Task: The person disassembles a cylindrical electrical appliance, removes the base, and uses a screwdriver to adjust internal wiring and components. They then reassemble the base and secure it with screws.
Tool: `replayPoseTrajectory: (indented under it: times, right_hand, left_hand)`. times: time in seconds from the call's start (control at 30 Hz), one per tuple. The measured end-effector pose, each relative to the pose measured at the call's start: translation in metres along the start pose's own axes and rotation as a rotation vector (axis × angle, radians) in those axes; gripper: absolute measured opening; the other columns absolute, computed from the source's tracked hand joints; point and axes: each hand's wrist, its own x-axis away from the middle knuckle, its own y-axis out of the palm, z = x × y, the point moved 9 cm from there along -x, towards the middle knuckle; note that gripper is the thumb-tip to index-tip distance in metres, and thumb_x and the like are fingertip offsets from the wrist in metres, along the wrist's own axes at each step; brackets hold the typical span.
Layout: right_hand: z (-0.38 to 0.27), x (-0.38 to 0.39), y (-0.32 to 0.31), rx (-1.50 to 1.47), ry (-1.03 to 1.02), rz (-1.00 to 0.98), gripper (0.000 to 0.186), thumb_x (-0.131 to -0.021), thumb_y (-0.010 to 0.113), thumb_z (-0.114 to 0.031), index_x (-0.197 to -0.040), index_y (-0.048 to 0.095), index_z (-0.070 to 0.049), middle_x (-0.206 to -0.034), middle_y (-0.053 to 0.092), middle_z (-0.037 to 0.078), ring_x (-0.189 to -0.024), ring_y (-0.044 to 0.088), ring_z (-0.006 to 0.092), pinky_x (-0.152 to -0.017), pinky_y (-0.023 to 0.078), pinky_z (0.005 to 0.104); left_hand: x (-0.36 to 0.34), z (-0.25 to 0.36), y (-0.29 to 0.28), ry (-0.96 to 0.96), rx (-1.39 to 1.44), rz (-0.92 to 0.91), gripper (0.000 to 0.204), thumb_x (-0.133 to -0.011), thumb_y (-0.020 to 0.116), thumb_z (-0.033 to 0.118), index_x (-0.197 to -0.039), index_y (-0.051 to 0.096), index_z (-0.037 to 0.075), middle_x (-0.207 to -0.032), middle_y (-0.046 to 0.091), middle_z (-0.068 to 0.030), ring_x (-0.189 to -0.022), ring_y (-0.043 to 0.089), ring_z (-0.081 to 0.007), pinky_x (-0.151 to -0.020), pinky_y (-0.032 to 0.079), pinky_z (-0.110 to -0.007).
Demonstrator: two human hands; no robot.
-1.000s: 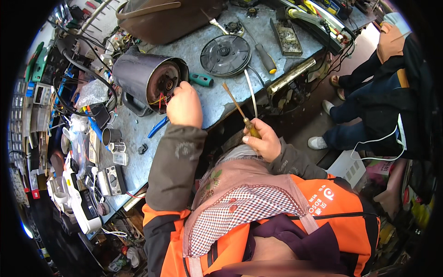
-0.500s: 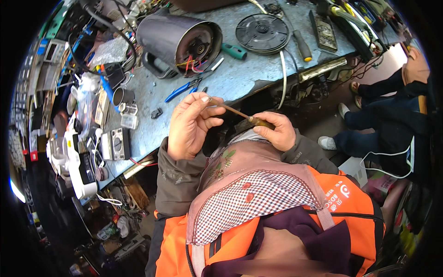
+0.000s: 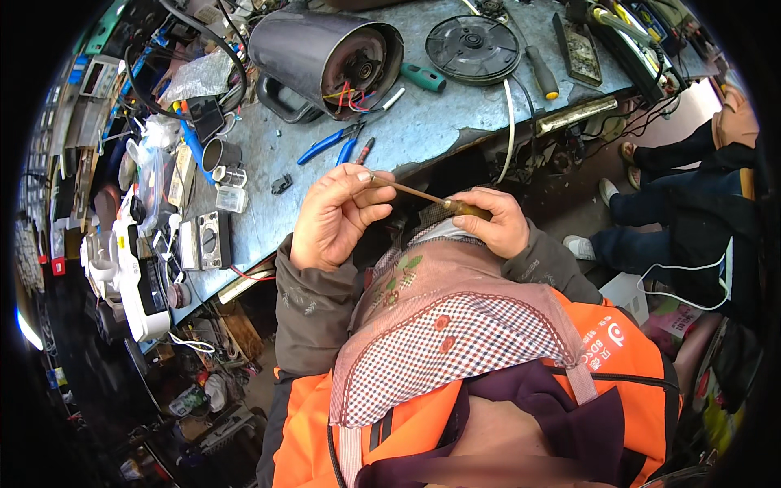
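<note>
- Gripping, with the right grip (image 3: pixel 498 221) closed round it, the handle of a screwdriver (image 3: pixel 465 209), at the near side of the table (image 3: pixel 431 122), before the apron (image 3: pixel 455 333).
- Pinching the screwdriver's tip between thumb and forefinger of the left grip (image 3: pixel 338 213); perhaps with something tiny there too, too small to tell.
- Could jab a fingertip through a slip of the slim shaft, with skin so close to the tip.
- Could drop any such tiny piece past the near edge by a loosened pinch.
- Could knock the red-and-black tool (image 3: pixel 365 151) off the table with a careless left-side sweep, lying so near the edge.
- Could snag or strain the thin red and yellow wires (image 3: pixel 350 96) by tugging or rolling the kettle (image 3: pixel 301 53), on its side at far left.
- Dark, smooth, cylindrical metal on the kettle; ribbed black disc, flat and round, on the base plate (image 3: pixel 473 47), to its right.
- Glossy blue handles on the cutters (image 3: pixel 321 147); worn, scuffed blue-grey on the table; checked cloth on the apron.
</note>
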Motion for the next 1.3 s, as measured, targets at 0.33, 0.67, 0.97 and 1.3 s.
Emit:
replayPoseTrajectory:
  times: [0.33, 0.67, 0.97, 1.3]
  right_hand:
    - [-0.006, -0.003, 0.000, 0.127, -0.072, 0.004, 0.033, -0.095, 0.082, -0.007, -0.126, 0.078, 0.001, -0.099, 0.073, 0.011, -0.087, 0.073, 0.0198, -0.078, 0.056, 0.0314]
    - [-0.047, 0.000, -0.009, 0.609, -0.289, 0.206, 0.045, -0.088, 0.082, -0.004, -0.132, 0.077, -0.004, -0.094, 0.069, 0.010, -0.083, 0.068, 0.0314, -0.071, 0.057, 0.0392]
    - [-0.050, -0.002, -0.008, 0.625, -0.375, 0.264, 0.052, -0.083, 0.086, -0.002, -0.134, 0.078, -0.006, -0.098, 0.069, 0.009, -0.082, 0.064, 0.0279, -0.071, 0.055, 0.0386]
    - [-0.050, 0.003, -0.008, 0.790, -0.417, 0.368, 0.051, -0.084, 0.087, -0.002, -0.133, 0.080, -0.012, -0.100, 0.067, 0.006, -0.084, 0.061, 0.0266, -0.073, 0.053, 0.0386]
  left_hand:
    - [-0.001, -0.013, -0.017, -0.150, 0.216, -0.056, 0.005, -0.100, 0.063, -0.006, -0.100, 0.068, -0.008, -0.113, 0.078, -0.0268, -0.093, 0.083, -0.0281, -0.081, 0.074, -0.038]
    - [-0.004, -0.018, -0.032, -0.118, 0.274, 0.029, 0.002, -0.103, 0.062, -0.006, -0.104, 0.063, -0.006, -0.120, 0.075, -0.0251, -0.092, 0.082, -0.0292, -0.085, 0.074, -0.038]
    - [-0.004, -0.019, -0.029, -0.087, 0.348, 0.003, 0.006, -0.103, 0.062, -0.006, -0.108, 0.064, -0.006, -0.122, 0.075, -0.0242, -0.094, 0.082, -0.0297, -0.087, 0.073, -0.038]
    - [-0.004, -0.019, -0.028, -0.070, 0.333, 0.010, 0.006, -0.104, 0.063, -0.005, -0.109, 0.066, -0.006, -0.121, 0.076, -0.0247, -0.098, 0.082, -0.0305, -0.087, 0.073, -0.038]
